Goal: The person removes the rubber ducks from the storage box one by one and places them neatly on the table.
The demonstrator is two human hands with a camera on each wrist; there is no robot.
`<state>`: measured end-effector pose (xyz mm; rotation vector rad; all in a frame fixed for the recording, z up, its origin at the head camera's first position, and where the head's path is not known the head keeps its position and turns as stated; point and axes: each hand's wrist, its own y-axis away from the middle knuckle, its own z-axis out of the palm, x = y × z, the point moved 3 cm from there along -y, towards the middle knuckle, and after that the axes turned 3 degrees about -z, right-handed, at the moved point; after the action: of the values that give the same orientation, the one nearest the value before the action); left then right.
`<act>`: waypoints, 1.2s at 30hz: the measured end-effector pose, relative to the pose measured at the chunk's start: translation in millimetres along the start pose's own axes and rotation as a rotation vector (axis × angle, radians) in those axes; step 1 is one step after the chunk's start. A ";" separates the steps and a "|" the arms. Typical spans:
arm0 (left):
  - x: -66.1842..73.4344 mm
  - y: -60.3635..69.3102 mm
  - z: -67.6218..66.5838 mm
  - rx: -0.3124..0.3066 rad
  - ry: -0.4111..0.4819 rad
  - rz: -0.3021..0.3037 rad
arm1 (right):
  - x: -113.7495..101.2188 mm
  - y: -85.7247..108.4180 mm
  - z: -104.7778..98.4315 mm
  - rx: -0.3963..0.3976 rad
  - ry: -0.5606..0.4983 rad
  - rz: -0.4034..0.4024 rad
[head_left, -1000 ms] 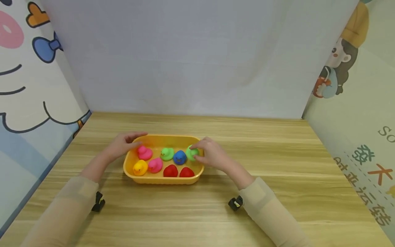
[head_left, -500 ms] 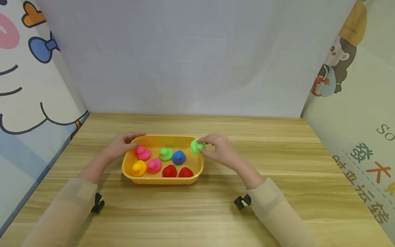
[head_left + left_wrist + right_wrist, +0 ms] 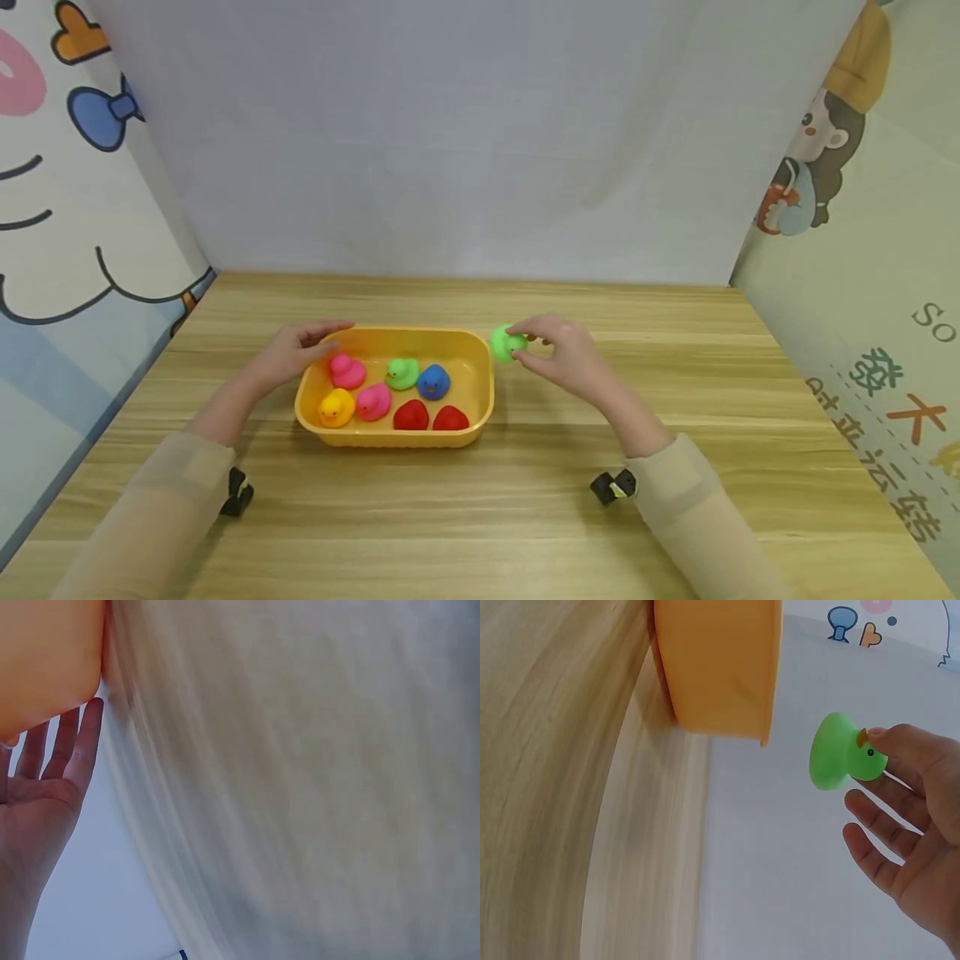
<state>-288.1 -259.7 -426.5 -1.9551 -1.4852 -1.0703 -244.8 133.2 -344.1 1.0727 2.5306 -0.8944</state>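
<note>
To carry the green duck (image 3: 832, 754) well, the right hand (image 3: 573, 360) likely needs only a light pinch and height to spare over the tray (image 3: 405, 440). Its thumb and fingers (image 3: 901, 801) pinch the duck's head, so the broad base juts beyond the fingertips, off the counter. The duck looks smooth, with an orange bill and 1 black eye showing. The left hand's (image 3: 281, 365) fingers reach nearly straight against the tray.

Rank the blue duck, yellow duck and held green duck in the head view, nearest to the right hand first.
1. Held green duck: pinched by the right hand.
2. Blue duck: in the tray, right of its middle.
3. Yellow duck: in the tray's near left corner.
</note>
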 end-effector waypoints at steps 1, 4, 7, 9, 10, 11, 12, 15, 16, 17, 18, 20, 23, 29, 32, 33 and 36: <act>-0.3 -0.1 -0.5 -0.008 -0.004 0.005 | 1.5 0.9 -1.5 0.006 0.003 0.001; -0.7 0.5 -1.8 -0.037 -0.013 0.016 | 7.2 2.7 -4.8 0.022 0.010 0.007; -0.9 2.0 -3.6 -0.057 -0.035 0.019 | 12.7 4.0 -6.8 0.021 0.014 0.020; -0.5 3.5 -4.8 -0.069 -0.039 0.022 | 15.8 4.4 -7.8 0.021 0.019 0.027; -0.5 4.4 -5.4 -0.071 -0.040 0.025 | 17.1 4.5 -8.2 0.021 0.024 0.026; -0.8 5.1 -5.8 -0.072 -0.043 0.024 | 18.6 4.9 -8.3 0.023 0.031 0.026; -0.8 5.9 -6.1 -0.074 -0.040 0.024 | 20.0 5.1 -8.5 0.025 0.038 0.025; -1.0 7.4 -6.2 -0.079 -0.033 0.030 | 25.5 5.7 -8.1 0.030 0.050 0.024; -1.2 7.6 -6.2 -0.078 -0.033 0.031 | 27.8 6.0 -7.8 0.031 0.053 0.027; -1.1 7.8 -6.1 -0.078 -0.033 0.032 | 30.2 6.3 -7.5 0.031 0.057 0.031; -0.6 7.9 -5.8 -0.079 -0.030 0.036 | 32.6 6.7 -7.3 0.032 0.059 0.035; -0.1 8.0 -5.3 -0.079 -0.026 0.042 | 37.1 7.3 -6.9 0.035 0.060 0.042; 0.2 8.1 -4.8 -0.075 -0.029 0.048 | 43.1 7.6 -6.3 0.036 0.066 0.048; 1.6 7.8 -4.1 -0.060 -0.034 0.053 | 52.0 4.7 -5.4 0.024 0.079 0.052; 2.8 8.3 -3.3 -0.053 -0.028 0.050 | 55.7 2.8 -5.1 0.030 0.083 0.046; 2.9 8.3 -3.0 -0.050 -0.028 0.049 | 57.1 2.3 -4.8 0.033 0.083 0.047; 3.3 8.7 -1.6 -0.043 -0.028 0.049 | 61.8 0.6 -3.8 0.036 0.086 0.063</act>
<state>-280.0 -261.6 -422.1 -2.0327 -1.4326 -1.0661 -287.4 170.7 -368.9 1.2201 2.5427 -0.8979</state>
